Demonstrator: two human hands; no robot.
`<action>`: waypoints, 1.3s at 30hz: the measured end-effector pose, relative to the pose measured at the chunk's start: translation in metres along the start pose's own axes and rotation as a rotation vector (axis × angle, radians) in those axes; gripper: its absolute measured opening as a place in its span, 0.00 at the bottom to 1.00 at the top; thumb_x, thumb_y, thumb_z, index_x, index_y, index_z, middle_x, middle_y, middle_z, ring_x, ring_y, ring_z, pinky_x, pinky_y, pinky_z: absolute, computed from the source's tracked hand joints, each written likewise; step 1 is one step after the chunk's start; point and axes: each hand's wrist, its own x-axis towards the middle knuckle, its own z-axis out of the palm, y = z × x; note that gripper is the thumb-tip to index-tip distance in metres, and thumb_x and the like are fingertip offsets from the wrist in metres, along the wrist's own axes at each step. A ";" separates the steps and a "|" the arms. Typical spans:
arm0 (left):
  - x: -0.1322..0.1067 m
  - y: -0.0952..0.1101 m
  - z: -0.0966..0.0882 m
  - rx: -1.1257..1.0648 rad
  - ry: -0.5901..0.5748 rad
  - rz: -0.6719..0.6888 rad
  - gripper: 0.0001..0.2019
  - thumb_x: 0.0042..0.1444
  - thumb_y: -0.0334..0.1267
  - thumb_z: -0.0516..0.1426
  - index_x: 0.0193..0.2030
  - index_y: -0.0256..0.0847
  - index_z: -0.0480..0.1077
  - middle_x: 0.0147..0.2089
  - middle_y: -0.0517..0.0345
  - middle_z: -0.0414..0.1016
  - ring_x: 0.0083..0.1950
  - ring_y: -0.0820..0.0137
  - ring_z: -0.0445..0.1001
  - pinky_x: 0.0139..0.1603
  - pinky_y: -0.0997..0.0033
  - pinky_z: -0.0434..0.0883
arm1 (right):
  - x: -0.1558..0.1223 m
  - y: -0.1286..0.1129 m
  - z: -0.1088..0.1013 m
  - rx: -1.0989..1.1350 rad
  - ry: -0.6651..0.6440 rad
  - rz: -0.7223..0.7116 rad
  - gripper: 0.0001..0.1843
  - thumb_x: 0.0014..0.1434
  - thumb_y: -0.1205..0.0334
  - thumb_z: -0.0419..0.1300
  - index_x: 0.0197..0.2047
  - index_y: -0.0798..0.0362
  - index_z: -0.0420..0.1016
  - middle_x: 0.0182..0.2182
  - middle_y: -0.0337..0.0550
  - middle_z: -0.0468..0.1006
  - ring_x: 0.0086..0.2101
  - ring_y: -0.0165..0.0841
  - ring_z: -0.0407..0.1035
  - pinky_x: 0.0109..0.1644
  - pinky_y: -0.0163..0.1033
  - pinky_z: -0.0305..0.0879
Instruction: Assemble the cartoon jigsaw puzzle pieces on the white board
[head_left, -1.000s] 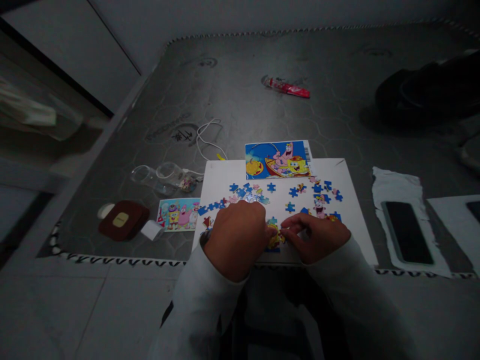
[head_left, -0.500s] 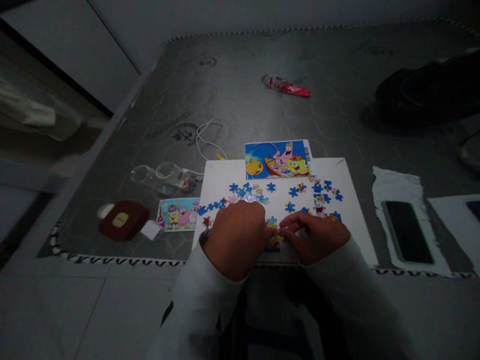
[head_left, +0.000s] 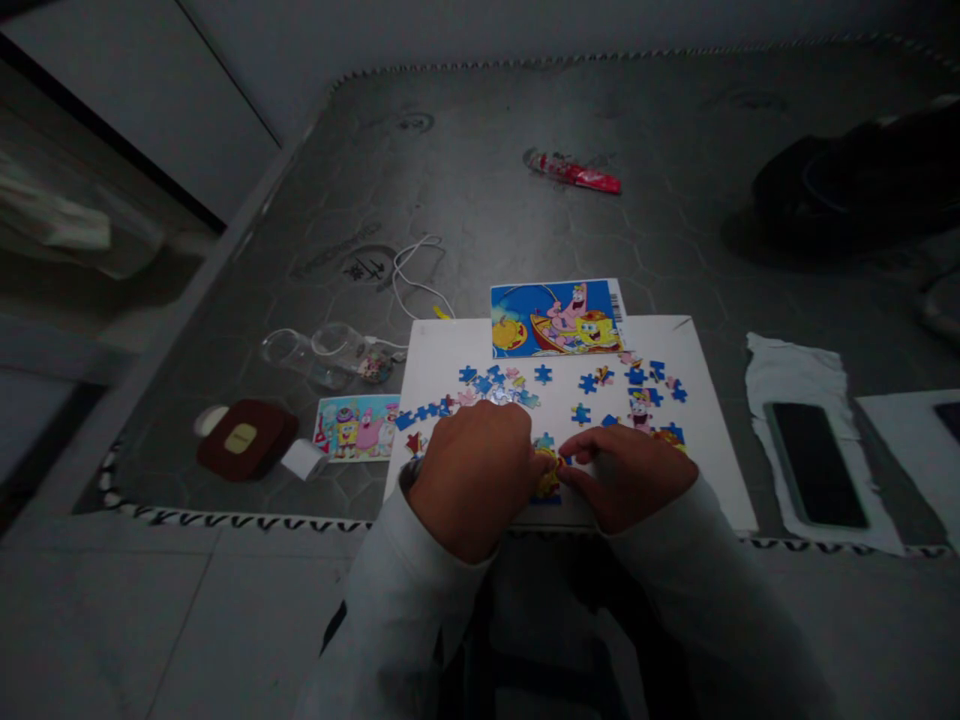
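Note:
A white board [head_left: 697, 440] lies on a grey mat with several loose blue jigsaw pieces [head_left: 495, 383] scattered over it. At its near edge sits a small joined cluster of pieces [head_left: 546, 478], yellow and blue. My left hand [head_left: 471, 475] rests curled over the board just left of the cluster, its fingertips at the cluster's edge. Fingers of my right hand [head_left: 630, 475] pinch at the cluster's right side. A cartoon reference picture [head_left: 556, 317] lies at the board's far edge.
Left of the board lie a second cartoon card [head_left: 356, 428], a dark red case [head_left: 246, 440], a clear plastic bag [head_left: 322, 355] and a white cable [head_left: 412, 268]. A phone [head_left: 816, 462] rests on white paper at right. A red wrapper [head_left: 574, 173] lies farther back.
My right hand's fingers have curled in closer to the cluster of pieces. My left hand has hardly moved.

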 end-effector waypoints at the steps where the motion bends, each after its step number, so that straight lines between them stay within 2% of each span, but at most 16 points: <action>1: 0.000 0.000 0.000 0.001 -0.003 -0.001 0.15 0.62 0.50 0.58 0.39 0.42 0.81 0.32 0.48 0.80 0.41 0.50 0.80 0.43 0.52 0.75 | 0.000 0.002 0.001 0.017 -0.020 -0.004 0.07 0.58 0.56 0.64 0.38 0.46 0.80 0.31 0.38 0.81 0.32 0.34 0.76 0.34 0.38 0.62; 3: -0.001 0.001 -0.001 -0.001 -0.001 -0.005 0.15 0.62 0.50 0.59 0.40 0.42 0.81 0.32 0.48 0.80 0.42 0.50 0.80 0.44 0.52 0.75 | 0.001 0.002 0.001 0.049 -0.040 0.001 0.08 0.57 0.55 0.64 0.39 0.47 0.80 0.30 0.38 0.80 0.31 0.33 0.75 0.33 0.37 0.63; 7: -0.003 0.002 -0.001 -0.007 0.016 -0.015 0.15 0.61 0.50 0.60 0.40 0.41 0.80 0.34 0.49 0.81 0.43 0.50 0.80 0.45 0.53 0.75 | -0.001 0.001 -0.005 0.009 0.001 0.079 0.08 0.61 0.59 0.61 0.41 0.46 0.81 0.30 0.36 0.81 0.30 0.31 0.74 0.34 0.37 0.63; 10: -0.003 0.003 0.000 0.012 0.026 -0.026 0.15 0.62 0.50 0.59 0.43 0.42 0.80 0.34 0.49 0.81 0.45 0.50 0.80 0.46 0.54 0.74 | 0.000 0.012 -0.008 0.027 -0.088 0.022 0.10 0.60 0.55 0.64 0.44 0.45 0.82 0.32 0.36 0.81 0.31 0.32 0.75 0.34 0.37 0.65; 14: -0.002 0.004 0.000 0.016 -0.015 -0.047 0.16 0.61 0.52 0.59 0.44 0.43 0.80 0.34 0.50 0.80 0.44 0.54 0.80 0.48 0.58 0.73 | 0.002 0.027 -0.009 0.007 -0.128 0.028 0.10 0.61 0.50 0.62 0.42 0.42 0.82 0.33 0.36 0.82 0.32 0.32 0.76 0.33 0.37 0.65; 19: 0.001 0.005 -0.003 0.020 -0.059 -0.084 0.18 0.61 0.54 0.57 0.43 0.44 0.81 0.30 0.50 0.78 0.38 0.56 0.79 0.40 0.61 0.72 | 0.004 0.029 -0.015 0.045 -0.252 0.005 0.13 0.62 0.45 0.60 0.42 0.39 0.84 0.33 0.35 0.83 0.31 0.32 0.76 0.30 0.36 0.66; 26: 0.007 0.004 -0.002 0.051 -0.137 -0.134 0.18 0.58 0.58 0.58 0.35 0.48 0.80 0.28 0.53 0.76 0.31 0.59 0.76 0.31 0.64 0.66 | 0.005 0.016 -0.023 0.030 -0.185 0.032 0.12 0.61 0.44 0.61 0.38 0.38 0.84 0.29 0.35 0.81 0.24 0.30 0.72 0.25 0.35 0.63; 32: 0.011 0.001 -0.004 0.040 -0.233 -0.160 0.16 0.58 0.59 0.57 0.37 0.52 0.80 0.30 0.55 0.78 0.31 0.62 0.74 0.30 0.66 0.62 | 0.009 0.011 -0.025 0.012 -0.217 0.061 0.11 0.60 0.45 0.63 0.35 0.38 0.84 0.30 0.36 0.81 0.25 0.32 0.72 0.27 0.37 0.64; 37: 0.013 0.000 -0.001 0.047 -0.248 -0.172 0.19 0.60 0.59 0.55 0.36 0.50 0.79 0.30 0.55 0.78 0.29 0.65 0.72 0.30 0.67 0.60 | 0.008 0.013 -0.024 0.066 -0.217 0.047 0.13 0.62 0.44 0.61 0.36 0.38 0.83 0.30 0.36 0.81 0.25 0.32 0.73 0.25 0.37 0.60; 39: 0.013 0.000 -0.001 0.048 -0.262 -0.163 0.20 0.60 0.60 0.54 0.36 0.49 0.79 0.32 0.54 0.78 0.29 0.66 0.72 0.31 0.68 0.60 | 0.007 0.008 -0.024 0.047 -0.195 0.030 0.11 0.62 0.46 0.61 0.35 0.39 0.83 0.29 0.35 0.81 0.25 0.32 0.72 0.24 0.37 0.59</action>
